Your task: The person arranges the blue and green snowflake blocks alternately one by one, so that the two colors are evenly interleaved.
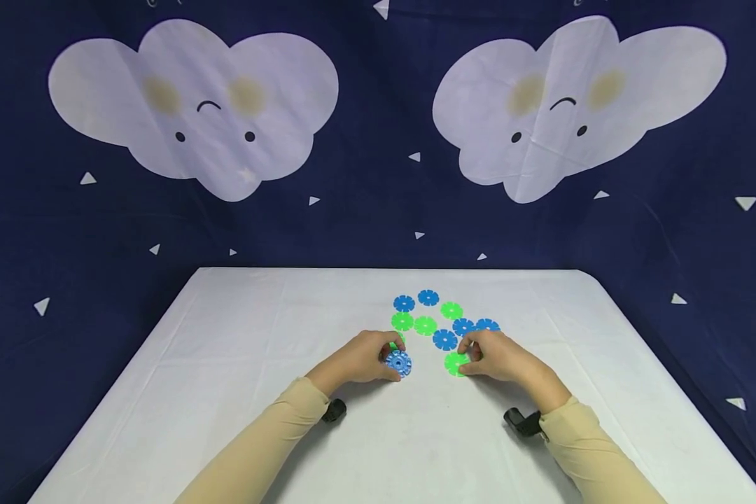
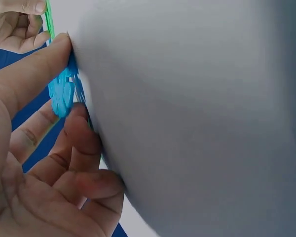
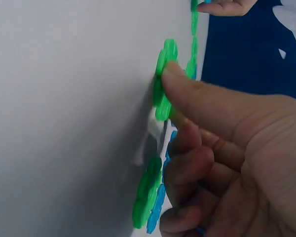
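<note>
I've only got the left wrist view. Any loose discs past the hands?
Observer: Yes, the head view shows blue discs and green discs on the white table beyond the left hand and right hand.
Operator: Which lie farthest?
Observer: Two blue ones, side by side.
Operator: Anything near the right hand besides the green piece it pinches?
Observer: The right wrist view shows another green disc near its curled fingers.

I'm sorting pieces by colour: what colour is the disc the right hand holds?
The disc is bright green, clearest in the right wrist view.
</note>
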`<action>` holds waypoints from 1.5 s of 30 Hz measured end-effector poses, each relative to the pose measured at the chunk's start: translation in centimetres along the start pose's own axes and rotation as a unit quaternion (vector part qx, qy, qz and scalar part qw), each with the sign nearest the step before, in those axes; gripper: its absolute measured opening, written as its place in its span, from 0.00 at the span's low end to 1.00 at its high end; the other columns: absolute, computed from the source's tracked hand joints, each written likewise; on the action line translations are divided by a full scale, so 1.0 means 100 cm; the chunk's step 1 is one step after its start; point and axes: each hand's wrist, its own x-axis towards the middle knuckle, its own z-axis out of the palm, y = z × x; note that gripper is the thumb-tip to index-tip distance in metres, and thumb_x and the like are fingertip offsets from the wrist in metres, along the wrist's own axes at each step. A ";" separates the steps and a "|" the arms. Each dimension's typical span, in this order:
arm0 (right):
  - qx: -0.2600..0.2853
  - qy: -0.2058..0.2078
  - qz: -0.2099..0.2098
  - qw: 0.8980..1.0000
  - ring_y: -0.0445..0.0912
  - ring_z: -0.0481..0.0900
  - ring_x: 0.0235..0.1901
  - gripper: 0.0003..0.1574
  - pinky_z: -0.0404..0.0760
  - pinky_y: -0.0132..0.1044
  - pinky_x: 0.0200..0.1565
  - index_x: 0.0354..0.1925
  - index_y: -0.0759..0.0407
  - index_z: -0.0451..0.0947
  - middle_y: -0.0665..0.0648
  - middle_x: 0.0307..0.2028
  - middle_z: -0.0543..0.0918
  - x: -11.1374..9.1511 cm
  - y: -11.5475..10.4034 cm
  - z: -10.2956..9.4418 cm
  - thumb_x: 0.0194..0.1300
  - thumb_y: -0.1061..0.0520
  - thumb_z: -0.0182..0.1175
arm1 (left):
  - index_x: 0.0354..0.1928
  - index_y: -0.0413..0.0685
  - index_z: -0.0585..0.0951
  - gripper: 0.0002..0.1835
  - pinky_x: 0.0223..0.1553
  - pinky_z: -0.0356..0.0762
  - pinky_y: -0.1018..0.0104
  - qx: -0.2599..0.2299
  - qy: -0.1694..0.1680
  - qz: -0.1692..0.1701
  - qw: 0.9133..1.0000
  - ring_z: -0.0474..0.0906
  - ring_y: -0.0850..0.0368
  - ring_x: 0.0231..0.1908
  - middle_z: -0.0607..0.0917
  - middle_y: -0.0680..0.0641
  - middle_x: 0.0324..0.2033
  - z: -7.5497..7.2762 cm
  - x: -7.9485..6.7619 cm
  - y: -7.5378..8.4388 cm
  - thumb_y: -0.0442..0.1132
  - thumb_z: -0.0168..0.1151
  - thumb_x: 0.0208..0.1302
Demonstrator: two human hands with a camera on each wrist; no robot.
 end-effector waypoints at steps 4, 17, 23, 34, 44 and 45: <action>0.011 -0.042 0.009 0.999 0.45 0.72 0.33 0.19 0.74 0.38 0.38 0.46 0.61 0.81 0.53 0.32 0.77 0.006 -0.002 -0.007 0.62 0.57 0.79 | 0.60 0.55 0.84 0.24 0.47 0.78 0.63 0.002 -0.014 0.007 1.000 0.75 0.60 0.39 0.85 0.52 0.42 -0.002 -0.002 -0.003 0.43 0.81 0.63; -0.011 -0.116 0.026 0.993 0.45 0.73 0.36 0.22 0.75 0.36 0.38 0.47 0.59 0.77 0.54 0.37 0.77 0.013 -0.006 -0.014 0.64 0.54 0.78 | 0.61 0.52 0.84 0.25 0.38 0.74 0.67 -0.026 -0.035 0.027 0.999 0.72 0.60 0.33 0.81 0.52 0.36 -0.004 -0.005 -0.006 0.40 0.81 0.62; 0.006 -0.101 0.005 0.995 0.46 0.73 0.35 0.23 0.74 0.36 0.38 0.48 0.60 0.75 0.54 0.36 0.77 0.009 -0.003 -0.014 0.64 0.55 0.77 | 0.60 0.52 0.85 0.25 0.36 0.72 0.67 -0.041 -0.030 0.026 0.998 0.71 0.60 0.31 0.81 0.51 0.35 -0.005 -0.005 -0.007 0.39 0.81 0.61; 0.051 -0.086 -0.032 0.995 0.44 0.75 0.29 0.21 0.77 0.34 0.30 0.47 0.59 0.73 0.53 0.33 0.77 0.008 0.003 -0.008 0.66 0.58 0.76 | 0.59 0.51 0.85 0.24 0.36 0.72 0.68 -0.046 -0.031 0.032 0.998 0.71 0.61 0.31 0.80 0.51 0.34 -0.004 -0.005 -0.009 0.39 0.82 0.61; 0.043 -0.088 -0.004 0.995 0.44 0.81 0.27 0.33 0.80 0.38 0.34 0.57 0.56 0.78 0.55 0.36 0.80 0.008 -0.001 -0.005 0.58 0.52 0.82 | 0.55 0.50 0.87 0.23 0.39 0.77 0.69 -0.014 -0.043 0.034 0.998 0.74 0.63 0.33 0.84 0.53 0.35 -0.015 -0.008 -0.016 0.41 0.84 0.58; 0.034 -0.084 -0.002 0.996 0.44 0.81 0.28 0.34 0.80 0.38 0.35 0.57 0.56 0.79 0.55 0.36 0.80 0.008 -0.002 -0.004 0.57 0.52 0.83 | 0.54 0.50 0.87 0.23 0.40 0.78 0.69 -0.007 -0.044 0.037 0.998 0.75 0.63 0.34 0.84 0.53 0.36 -0.018 -0.009 -0.017 0.42 0.84 0.58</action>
